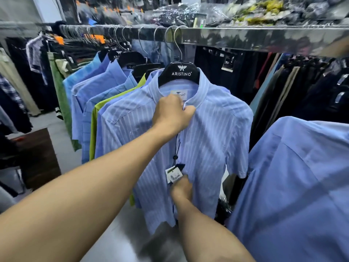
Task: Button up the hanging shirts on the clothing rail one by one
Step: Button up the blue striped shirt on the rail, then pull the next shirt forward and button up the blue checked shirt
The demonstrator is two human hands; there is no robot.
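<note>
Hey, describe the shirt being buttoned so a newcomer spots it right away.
Follow the shiny metal rail to the front black hanger printed ARISTINO. The striped shirt hangs on it, the left hand pinching its collar. Unlike the plain blue shirt and green shirt nearby, it has pale stripes.

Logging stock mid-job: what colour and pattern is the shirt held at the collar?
The shirt is light blue with thin white vertical stripes, clearest in the head view.
</note>
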